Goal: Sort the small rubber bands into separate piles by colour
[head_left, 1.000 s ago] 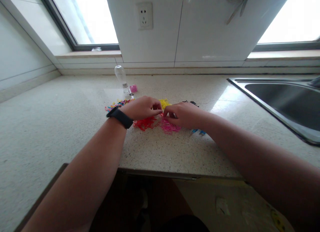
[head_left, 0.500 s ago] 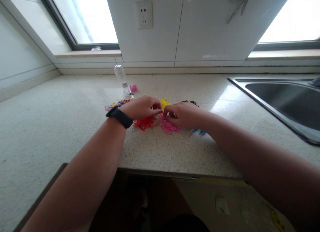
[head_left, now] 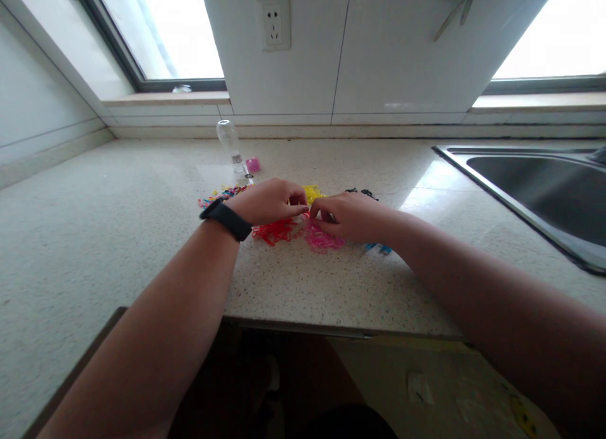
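My left hand (head_left: 273,201) is bent over the inner edge of a heap of red loops (head_left: 274,232), its thumb and fingers drawn together. Close to its fingertips, my right hand (head_left: 348,215) curls in a pinch over a heap of pink loops (head_left: 324,238). Anything between the fingers of either hand is too small to make out. The loops look like small rubber bands. Yellow loops (head_left: 313,193) lie behind the hands, black ones (head_left: 367,194) behind my right wrist, and blue ones (head_left: 379,248) in front of it. A mixed-colour heap (head_left: 222,196) sits beyond my left wrist.
A clear bottle (head_left: 228,142) stands on the speckled counter (head_left: 293,287), behind the mixed heap. Beside it is a small pink object (head_left: 253,165). A steel sink (head_left: 525,192) is set in at the right. The tiled wall with a socket (head_left: 274,23) bounds the back.
Both hands hold nearly the same pose over the red and pink heaps. The whole view has shifted very slightly; no heap has visibly changed.
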